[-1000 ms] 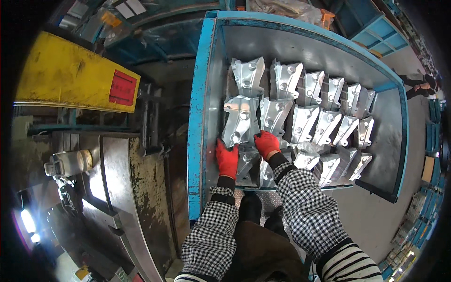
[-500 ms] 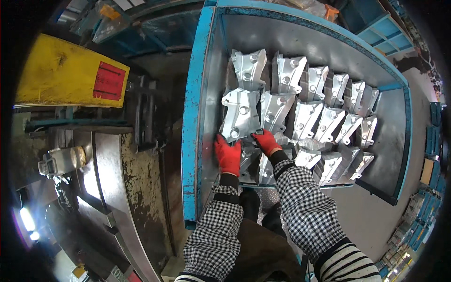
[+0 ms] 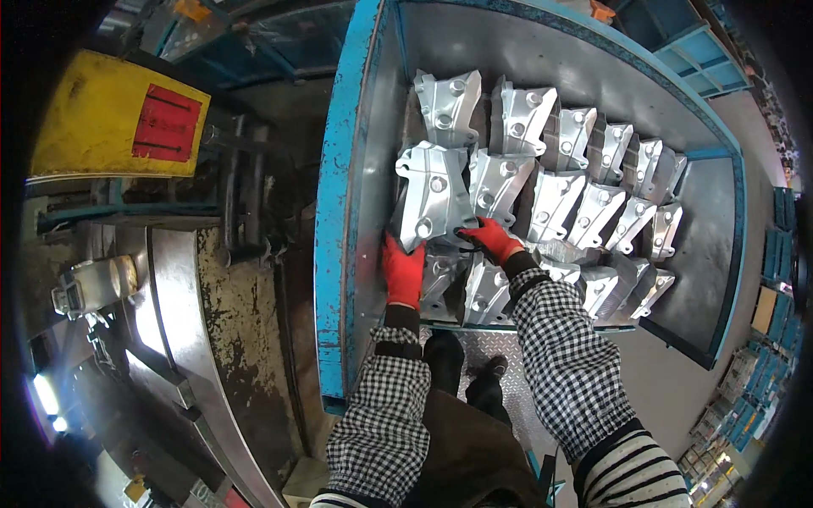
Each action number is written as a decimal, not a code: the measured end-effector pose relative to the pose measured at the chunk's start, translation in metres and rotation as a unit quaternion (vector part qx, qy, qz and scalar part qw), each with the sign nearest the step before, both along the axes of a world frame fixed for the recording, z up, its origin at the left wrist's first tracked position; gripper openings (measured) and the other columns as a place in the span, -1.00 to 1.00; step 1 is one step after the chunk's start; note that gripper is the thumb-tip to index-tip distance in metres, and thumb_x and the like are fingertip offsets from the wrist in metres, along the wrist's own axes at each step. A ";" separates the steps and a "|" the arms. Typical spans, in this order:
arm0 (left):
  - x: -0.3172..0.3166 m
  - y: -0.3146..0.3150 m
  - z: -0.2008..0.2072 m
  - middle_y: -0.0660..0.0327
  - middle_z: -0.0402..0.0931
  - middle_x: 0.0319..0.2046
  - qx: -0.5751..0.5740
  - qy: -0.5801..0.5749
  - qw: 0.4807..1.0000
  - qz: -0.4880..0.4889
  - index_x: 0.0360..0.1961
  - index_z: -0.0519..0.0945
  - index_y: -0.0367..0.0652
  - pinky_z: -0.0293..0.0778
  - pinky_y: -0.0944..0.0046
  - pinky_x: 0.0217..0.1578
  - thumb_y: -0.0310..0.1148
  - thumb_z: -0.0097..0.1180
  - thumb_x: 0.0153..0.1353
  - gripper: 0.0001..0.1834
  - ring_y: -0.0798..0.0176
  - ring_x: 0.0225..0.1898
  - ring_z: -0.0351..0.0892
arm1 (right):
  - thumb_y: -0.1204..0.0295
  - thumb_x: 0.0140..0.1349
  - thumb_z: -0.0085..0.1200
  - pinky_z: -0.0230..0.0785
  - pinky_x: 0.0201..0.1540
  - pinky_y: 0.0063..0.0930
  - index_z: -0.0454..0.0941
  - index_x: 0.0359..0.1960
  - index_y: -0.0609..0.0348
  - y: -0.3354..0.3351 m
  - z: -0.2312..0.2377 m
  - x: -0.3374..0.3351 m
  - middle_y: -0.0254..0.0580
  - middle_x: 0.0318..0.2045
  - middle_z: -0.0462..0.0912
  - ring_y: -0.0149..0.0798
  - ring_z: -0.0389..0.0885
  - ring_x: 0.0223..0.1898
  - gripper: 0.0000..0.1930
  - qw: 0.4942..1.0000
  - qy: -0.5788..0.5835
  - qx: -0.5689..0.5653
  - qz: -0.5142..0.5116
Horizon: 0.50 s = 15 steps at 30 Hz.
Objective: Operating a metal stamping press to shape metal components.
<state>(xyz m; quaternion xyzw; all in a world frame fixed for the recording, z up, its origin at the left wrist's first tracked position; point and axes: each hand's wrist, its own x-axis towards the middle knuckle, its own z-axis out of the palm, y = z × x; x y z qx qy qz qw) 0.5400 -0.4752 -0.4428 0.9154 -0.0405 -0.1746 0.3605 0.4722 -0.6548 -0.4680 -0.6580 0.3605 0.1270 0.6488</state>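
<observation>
At the centre of the head view, slightly left of the middle, a silver metal part (image 3: 434,190) lies at the left end of the middle row in a blue bin (image 3: 333,245). Below it, the red-gloved left hand (image 3: 403,271) grips its lower left corner; at its lower right corner, the red-gloved right hand (image 3: 494,240) has its fingers curled against the edge, though I cannot tell how firmly they hold. Toward the right, similar silver parts (image 3: 555,206) stand in tilted rows. At upper left is a yellow housing (image 3: 80,118) with a red panel (image 3: 169,124).
</observation>
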 end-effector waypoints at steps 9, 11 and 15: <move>-0.016 -0.018 0.011 -0.27 -0.04 0.13 -0.013 0.016 1.000 -0.019 0.13 -0.07 -0.52 -0.07 0.14 0.18 -0.18 0.12 -0.04 -0.11 -0.15 0.18 -0.05 | 0.26 -0.04 0.15 0.28 -0.29 -0.54 0.45 -0.20 0.26 -0.010 -0.012 -0.005 -0.25 -0.35 0.54 -0.38 0.45 -0.35 -0.60 0.999 -0.019 0.049 -0.011; -0.019 -0.016 0.015 -0.27 -0.03 0.12 -0.005 -0.003 1.000 -0.016 0.13 -0.08 -0.52 -0.07 0.14 0.18 -0.17 0.11 -0.04 -0.11 -0.16 0.18 -0.05 | 0.25 -0.04 0.16 0.28 -0.31 -0.55 0.45 -0.19 0.24 -0.004 -0.016 -0.003 -0.30 -0.39 0.54 -0.42 0.43 -0.40 -0.59 0.998 -0.001 0.049 -0.027; -0.027 -0.011 0.012 -0.30 -0.03 0.11 -0.010 -0.053 0.998 -0.016 0.13 -0.08 -0.51 -0.06 0.09 0.16 -0.15 0.11 -0.05 -0.10 -0.21 0.16 -0.04 | 0.18 -0.08 0.18 0.31 -0.27 -0.49 0.39 -0.10 0.28 0.009 -0.013 0.002 -0.23 -0.40 0.55 -0.30 0.48 -0.36 -0.46 0.992 0.024 0.035 -0.117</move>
